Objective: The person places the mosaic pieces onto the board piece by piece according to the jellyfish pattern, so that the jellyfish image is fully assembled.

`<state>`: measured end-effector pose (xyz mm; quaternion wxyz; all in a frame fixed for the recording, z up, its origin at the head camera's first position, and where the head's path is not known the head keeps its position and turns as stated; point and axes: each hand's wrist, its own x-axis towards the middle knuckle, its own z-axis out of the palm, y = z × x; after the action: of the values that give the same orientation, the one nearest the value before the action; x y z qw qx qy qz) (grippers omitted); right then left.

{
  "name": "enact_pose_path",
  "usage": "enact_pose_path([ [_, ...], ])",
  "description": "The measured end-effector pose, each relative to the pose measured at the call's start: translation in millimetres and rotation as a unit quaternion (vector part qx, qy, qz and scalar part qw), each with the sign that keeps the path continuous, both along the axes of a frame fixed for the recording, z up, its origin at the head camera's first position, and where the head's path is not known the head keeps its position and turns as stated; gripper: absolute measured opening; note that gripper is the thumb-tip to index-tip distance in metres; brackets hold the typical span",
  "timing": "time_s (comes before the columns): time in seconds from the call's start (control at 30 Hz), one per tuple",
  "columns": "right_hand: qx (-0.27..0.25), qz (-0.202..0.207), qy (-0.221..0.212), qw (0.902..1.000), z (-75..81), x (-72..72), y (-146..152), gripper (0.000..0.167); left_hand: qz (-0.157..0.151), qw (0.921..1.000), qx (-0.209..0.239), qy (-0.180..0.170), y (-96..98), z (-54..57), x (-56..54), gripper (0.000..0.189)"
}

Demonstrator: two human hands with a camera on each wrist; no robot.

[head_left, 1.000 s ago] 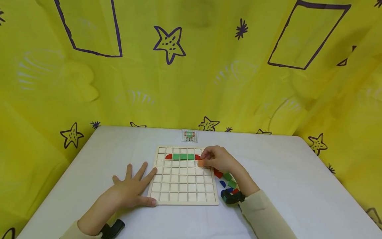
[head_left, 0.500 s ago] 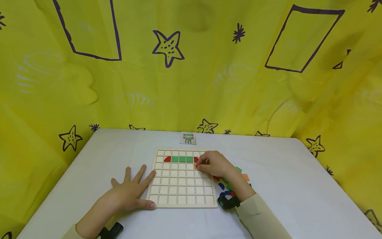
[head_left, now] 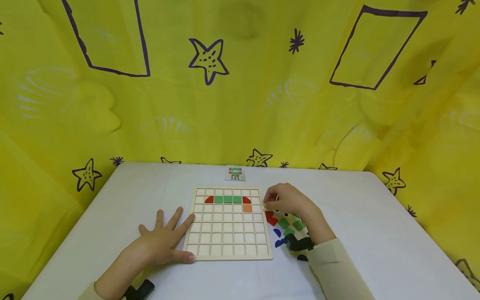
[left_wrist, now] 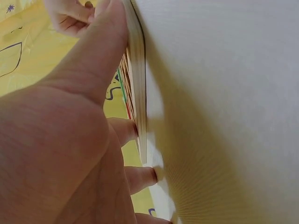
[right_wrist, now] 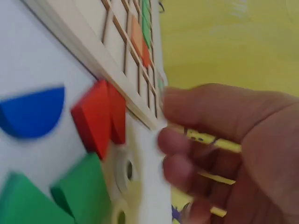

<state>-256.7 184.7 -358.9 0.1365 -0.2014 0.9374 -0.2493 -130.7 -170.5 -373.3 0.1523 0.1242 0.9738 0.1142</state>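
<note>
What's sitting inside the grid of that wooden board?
Two red pieces with three green squares between them, plus one orange square nearer the person. Whatever lies beneath those is covered.

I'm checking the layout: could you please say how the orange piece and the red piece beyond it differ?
The orange piece has straight sides, while the red piece has a curved edge. The orange piece lies a row below the red piece in the head view. Both sit in the same column of the board.
</note>
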Motion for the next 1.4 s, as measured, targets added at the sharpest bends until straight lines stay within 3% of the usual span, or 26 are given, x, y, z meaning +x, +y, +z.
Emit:
enact_pose_path([
  [0.17, 0.043, 0.008, -0.032, 0.9986, -3.5, -0.5, 5.6, 0.014, 0.001, 1.0, -0.001, -0.002, -0.1, 0.1, 0.3, 0.111],
  [0.53, 0.037, 0.003, -0.048, 0.9982, -9.3, -2.0, 2.2, 0.02, -0.001, 1.0, -0.002, -0.003, -0.5, -1.1, -0.8, 0.111],
  [0.83, -0.034, 0.04, -0.045, 0.9976, -6.9, -3.9, 3.6, 0.009, 0.0, 1.0, -0.005, -0.003, 0.0, -0.9, -0.7, 0.112],
  [1.4, -0.13, 0.034, -0.028, 0.9906, -9.2, -6.4, -2.4, 0.009, 0.002, 1.0, -0.008, -0.004, -0.8, -2.8, -1.4, 0.112],
])
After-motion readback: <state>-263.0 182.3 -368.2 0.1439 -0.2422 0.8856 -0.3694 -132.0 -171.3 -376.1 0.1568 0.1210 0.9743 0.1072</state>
